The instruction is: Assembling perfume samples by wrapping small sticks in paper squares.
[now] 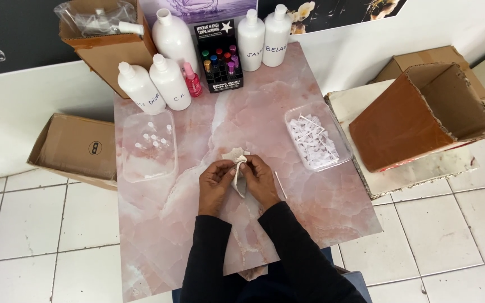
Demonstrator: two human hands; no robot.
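Over the middle of a pink marble-patterned table (158,224), my left hand (215,182) and my right hand (261,180) both pinch a small crumpled piece of whitish cloth or tissue (237,163) between them. A thin white stick (280,186) lies on the table just right of my right hand. Black sleeves cover both my arms.
A clear tray with small vials (150,145) sits to the left, a clear tray of white paper bits (314,137) to the right. Several white bottles (169,81), a small pink bottle (192,79) and a black display box (218,56) line the far edge. Cardboard boxes (422,112) surround the table.
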